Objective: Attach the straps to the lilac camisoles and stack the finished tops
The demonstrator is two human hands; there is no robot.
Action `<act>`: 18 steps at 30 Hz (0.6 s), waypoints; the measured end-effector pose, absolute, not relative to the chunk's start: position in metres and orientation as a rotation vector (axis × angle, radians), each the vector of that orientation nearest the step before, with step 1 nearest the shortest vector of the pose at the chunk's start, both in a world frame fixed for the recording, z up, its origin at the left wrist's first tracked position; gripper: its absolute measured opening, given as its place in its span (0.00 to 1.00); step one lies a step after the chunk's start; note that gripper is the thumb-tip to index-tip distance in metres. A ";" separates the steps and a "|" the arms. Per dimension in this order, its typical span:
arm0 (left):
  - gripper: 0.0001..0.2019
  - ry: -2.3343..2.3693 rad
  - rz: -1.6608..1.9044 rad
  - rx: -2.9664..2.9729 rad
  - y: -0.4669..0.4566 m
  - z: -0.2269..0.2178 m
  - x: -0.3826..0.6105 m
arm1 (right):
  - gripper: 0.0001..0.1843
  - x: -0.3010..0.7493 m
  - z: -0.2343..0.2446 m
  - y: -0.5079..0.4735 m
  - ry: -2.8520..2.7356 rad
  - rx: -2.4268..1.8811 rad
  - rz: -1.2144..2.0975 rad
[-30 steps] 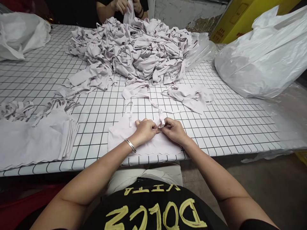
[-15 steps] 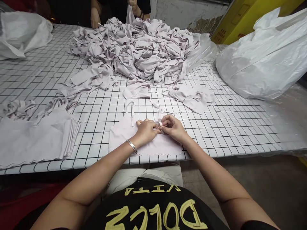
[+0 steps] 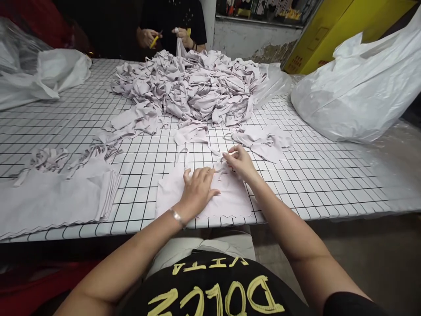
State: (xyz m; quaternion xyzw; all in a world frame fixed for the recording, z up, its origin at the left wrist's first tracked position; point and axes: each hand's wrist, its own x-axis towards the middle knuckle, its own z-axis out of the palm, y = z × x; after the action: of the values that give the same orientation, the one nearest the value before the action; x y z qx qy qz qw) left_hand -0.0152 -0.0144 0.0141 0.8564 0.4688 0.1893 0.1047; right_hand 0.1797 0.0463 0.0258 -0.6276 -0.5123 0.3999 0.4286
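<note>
A pale pink camisole (image 3: 226,199) lies flat in front of me at the table's near edge, its hem towards me. My left hand (image 3: 198,188) rests on it, palm down, with the fingers spread. At the upper right of the camisole, my right hand (image 3: 241,164) has thumb and fingertips drawn together on a thin shoulder strap (image 3: 222,157). The other shoulder strap (image 3: 184,154) loops up beyond my left hand. Part of the camisole's upper edge is hidden under my left fingers.
A stack of flat camisoles (image 3: 66,193) lies at left. Beyond is a big heap of crumpled garments (image 3: 197,87), with loose pieces (image 3: 263,139) nearer me. A white plastic bag (image 3: 348,96) stands right, another bag (image 3: 62,72) left. Across the table, a person's hand (image 3: 148,38) holds yellow-handled snips.
My hands have parted. The left has opened and flattened on the camisole; the right has moved up and away along the strap. The view has tilted up, showing more of the person opposite.
</note>
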 end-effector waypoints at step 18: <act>0.35 0.873 0.211 2.743 -0.063 -0.003 -0.055 | 0.07 0.192 0.028 0.139 -2.327 -1.669 0.337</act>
State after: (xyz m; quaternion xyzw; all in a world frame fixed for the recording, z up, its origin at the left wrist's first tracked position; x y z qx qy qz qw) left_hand -0.0553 -0.0634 -0.0031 0.9426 0.3001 0.0724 0.1275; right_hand 0.1916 0.1391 0.0282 -0.5739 -0.8004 0.1159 0.1287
